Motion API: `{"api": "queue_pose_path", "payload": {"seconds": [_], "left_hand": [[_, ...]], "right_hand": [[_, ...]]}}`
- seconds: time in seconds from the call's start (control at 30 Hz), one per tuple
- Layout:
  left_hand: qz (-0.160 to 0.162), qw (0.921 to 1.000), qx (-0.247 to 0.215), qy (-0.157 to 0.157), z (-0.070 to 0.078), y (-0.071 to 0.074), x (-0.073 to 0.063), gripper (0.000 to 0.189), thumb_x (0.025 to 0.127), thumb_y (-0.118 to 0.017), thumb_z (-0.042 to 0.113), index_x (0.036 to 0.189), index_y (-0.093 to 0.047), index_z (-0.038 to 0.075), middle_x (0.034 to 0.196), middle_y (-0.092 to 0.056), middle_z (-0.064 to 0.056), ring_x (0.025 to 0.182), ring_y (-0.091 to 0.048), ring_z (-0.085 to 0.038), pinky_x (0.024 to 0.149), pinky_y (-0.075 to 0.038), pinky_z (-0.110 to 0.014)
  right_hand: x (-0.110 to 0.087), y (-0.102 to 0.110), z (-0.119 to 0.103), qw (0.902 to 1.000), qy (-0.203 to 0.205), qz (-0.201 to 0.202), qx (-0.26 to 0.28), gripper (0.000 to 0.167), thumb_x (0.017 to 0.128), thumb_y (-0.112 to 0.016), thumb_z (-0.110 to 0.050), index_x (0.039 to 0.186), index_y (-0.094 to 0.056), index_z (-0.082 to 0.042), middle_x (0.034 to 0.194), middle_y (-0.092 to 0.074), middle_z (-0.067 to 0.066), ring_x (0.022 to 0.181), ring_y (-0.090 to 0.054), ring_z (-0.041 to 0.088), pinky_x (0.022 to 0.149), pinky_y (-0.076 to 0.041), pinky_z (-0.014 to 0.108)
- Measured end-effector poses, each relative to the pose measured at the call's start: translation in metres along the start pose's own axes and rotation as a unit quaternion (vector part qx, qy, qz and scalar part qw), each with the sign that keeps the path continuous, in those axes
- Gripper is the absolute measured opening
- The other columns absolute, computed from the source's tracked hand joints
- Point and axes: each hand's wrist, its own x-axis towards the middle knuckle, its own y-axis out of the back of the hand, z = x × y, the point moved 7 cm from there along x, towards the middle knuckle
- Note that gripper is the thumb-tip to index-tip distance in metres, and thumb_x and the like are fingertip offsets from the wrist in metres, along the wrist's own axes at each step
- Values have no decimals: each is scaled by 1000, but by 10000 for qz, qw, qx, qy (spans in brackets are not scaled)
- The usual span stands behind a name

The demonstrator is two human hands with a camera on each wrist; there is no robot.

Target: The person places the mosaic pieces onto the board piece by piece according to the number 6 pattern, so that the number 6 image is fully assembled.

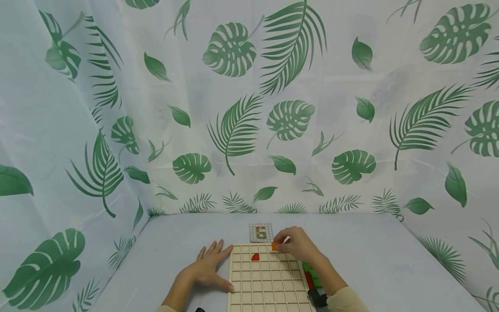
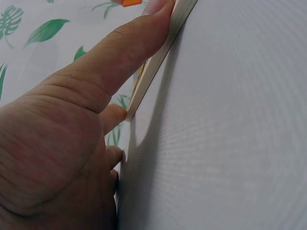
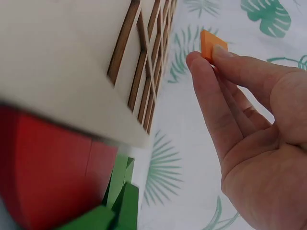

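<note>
A pale wooden grid board (image 1: 256, 275) lies on the white surface, its cells divided by raised strips. My right hand (image 1: 299, 245) pinches a small orange square tile (image 1: 274, 246) between thumb and fingers, over the board's far edge. From the right wrist view, the orange tile (image 3: 208, 44) stands out at the fingertips. Fingers spread, my left hand (image 1: 206, 266) rests along the board's left side. Its thumb (image 2: 120, 60) touches the side edge, and the index fingertip is at the far corner. A red quarter-circle piece (image 1: 255, 257) sits in a cell near the far end.
Just beyond the board lies a small gridded card (image 1: 253, 236) with a coloured figure printed on it. Red pieces (image 3: 53, 167) and green pieces (image 3: 125, 201) are beside the board's right edge, partly under my right forearm. Leaf-patterned cloth (image 1: 249, 130) hangs behind and at the sides.
</note>
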Motion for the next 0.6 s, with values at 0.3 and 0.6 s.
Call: {"api": "queue_pose_path", "payload": {"seconds": [0.3, 0.6], "left_hand": [[-16, 10000, -12, -5, 0, 0, 0, 123, 66, -89, 67, 165, -32, 20, 173, -13, -23, 162, -6, -45, 125, 0, -72], [-6, 10000, -12, -16, -2, 0, 1, 124, 65, -88, 70, 165, -31, 21, 173, -12, -23, 162, -5, -45, 125, 1, -71]], "right_hand": [[3, -15, -8, 9997, 43, -207, 87, 12, 91, -75, 2, 102, -78, -1, 93, -72, 8, 75, -72, 17, 62, -59, 25], [9, -31, -8, 9996, -10, -230, -142, 12, 90, -77, 1, 100, -78, -4, 95, -74, 6, 72, -67, 8, 60, -56, 22]]}}
